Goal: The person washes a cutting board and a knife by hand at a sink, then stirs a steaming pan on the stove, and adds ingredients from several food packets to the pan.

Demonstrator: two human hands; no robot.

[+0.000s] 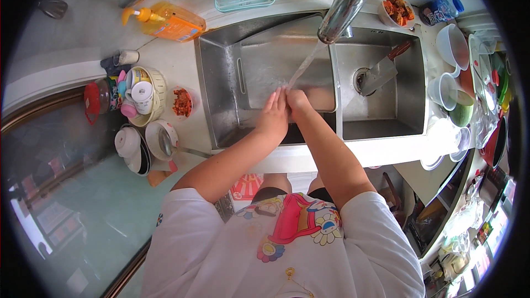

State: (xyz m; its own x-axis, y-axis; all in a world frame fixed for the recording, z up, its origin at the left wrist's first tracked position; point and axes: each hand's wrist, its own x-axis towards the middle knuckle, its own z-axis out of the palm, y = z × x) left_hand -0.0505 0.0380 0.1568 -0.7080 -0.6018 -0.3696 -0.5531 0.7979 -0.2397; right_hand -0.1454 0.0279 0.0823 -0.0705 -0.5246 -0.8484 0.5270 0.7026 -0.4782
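Note:
Water runs from the chrome faucet [343, 8] onto both my hands above the left basin of the steel double sink [221, 91]. My left hand [274, 109] has its fingers extended and pressed against my right hand [297, 102], whose fingers look curled. No object shows between them. Beneath them a rectangular, translucent cutting board or tray [269, 56] with a slot handle lies tilted in the left basin. In the right basin a cleaver [380, 75] with a wooden handle rests over the drain [363, 80].
Left of the sink stand an orange pump bottle [174, 22], a tub of red food [182, 102], a basket [155, 91] of cups and stacked bowls [161, 140]. To the right are another food tub [398, 10], a blue-capped bottle [441, 10], plastic containers [443, 91] and a green melon piece [461, 114].

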